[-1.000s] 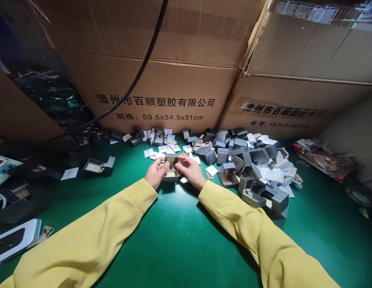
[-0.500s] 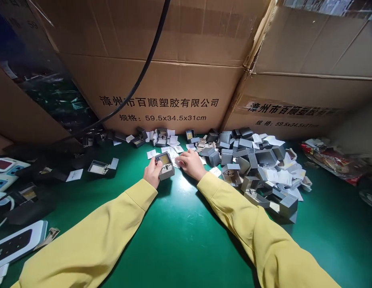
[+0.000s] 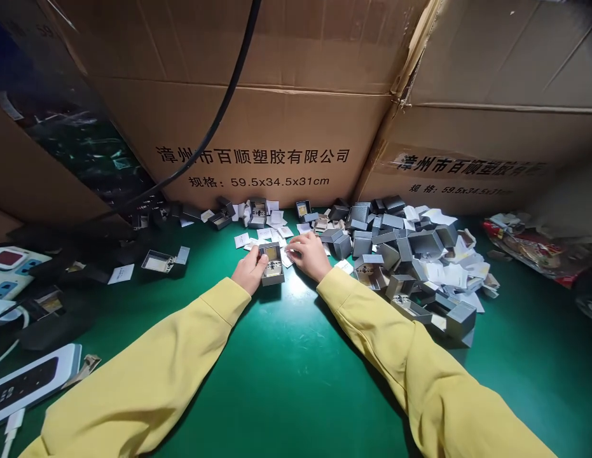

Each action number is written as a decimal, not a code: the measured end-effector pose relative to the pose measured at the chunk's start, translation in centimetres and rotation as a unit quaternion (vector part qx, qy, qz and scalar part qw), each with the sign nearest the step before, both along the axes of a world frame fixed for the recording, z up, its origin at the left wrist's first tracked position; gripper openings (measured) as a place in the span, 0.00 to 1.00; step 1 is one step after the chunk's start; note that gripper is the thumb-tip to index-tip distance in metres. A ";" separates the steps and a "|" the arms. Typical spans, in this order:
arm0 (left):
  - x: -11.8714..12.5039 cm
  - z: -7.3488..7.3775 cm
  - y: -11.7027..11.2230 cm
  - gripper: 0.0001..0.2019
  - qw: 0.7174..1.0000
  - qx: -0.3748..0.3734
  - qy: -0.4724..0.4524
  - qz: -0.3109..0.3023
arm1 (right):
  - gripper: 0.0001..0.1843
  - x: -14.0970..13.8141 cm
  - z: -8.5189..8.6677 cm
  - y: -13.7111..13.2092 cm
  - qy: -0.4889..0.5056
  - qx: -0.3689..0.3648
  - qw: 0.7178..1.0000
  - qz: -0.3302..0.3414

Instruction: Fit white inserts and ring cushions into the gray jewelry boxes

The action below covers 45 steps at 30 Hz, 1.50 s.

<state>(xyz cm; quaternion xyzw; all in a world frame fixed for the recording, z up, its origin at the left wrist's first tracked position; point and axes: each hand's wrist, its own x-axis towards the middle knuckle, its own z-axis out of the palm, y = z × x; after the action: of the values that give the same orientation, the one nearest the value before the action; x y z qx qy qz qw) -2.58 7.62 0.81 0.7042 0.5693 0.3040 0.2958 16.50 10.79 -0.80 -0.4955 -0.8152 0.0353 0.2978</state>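
Clamping an open gray hinged box (image 3: pixel 273 267) by its side, the left hand (image 3: pixel 248 270) is holding it over the green tabletop (image 3: pixel 286 381); the right hand (image 3: pixel 311 256) is sitting near white cards (image 3: pixel 285 233), its grip unclear.

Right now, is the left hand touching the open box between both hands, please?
Touching: the head view shows the left hand holding the open box at its left edge.
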 end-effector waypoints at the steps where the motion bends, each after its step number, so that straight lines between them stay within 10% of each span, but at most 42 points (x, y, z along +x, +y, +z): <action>1: 0.0 0.0 -0.1 0.26 1.000 0.006 -0.015 -0.002 | 0.08 0.1 0.0 0.0 -0.008 -0.001 1.000 0.002; 14: 0.3 -0.7 0.5 0.21 0.996 0.003 0.073 -0.047 | 0.07 0.4 0.1 0.4 0.223 0.073 0.967 -0.101; 19: 0.0 -1.0 0.5 0.20 0.998 0.011 -0.056 -0.012 | 0.09 0.7 0.9 -1.0 0.253 0.099 0.955 -0.119; 25: 1.3 -0.8 -0.5 0.31 0.916 -0.079 -0.392 0.015 | 0.13 -0.3 1.2 -4.4 0.228 0.058 0.969 -0.075; 33: 1.2 0.5 -1.1 0.27 0.861 -0.223 -0.457 -0.030 | 0.12 -0.8 1.0 -5.2 0.149 0.097 0.982 0.061; 45: 1.6 -0.7 -0.8 0.32 0.881 -0.186 -0.433 -0.031 | 0.16 -1.0 0.8 -4.9 -0.044 0.063 0.997 -0.015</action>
<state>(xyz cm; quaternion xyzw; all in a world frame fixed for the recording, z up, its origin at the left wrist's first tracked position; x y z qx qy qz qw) -0.97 6.84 0.12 0.4516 0.4084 0.4578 0.6478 15.47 5.93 -0.02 -0.4887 -0.8207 -0.0425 0.2929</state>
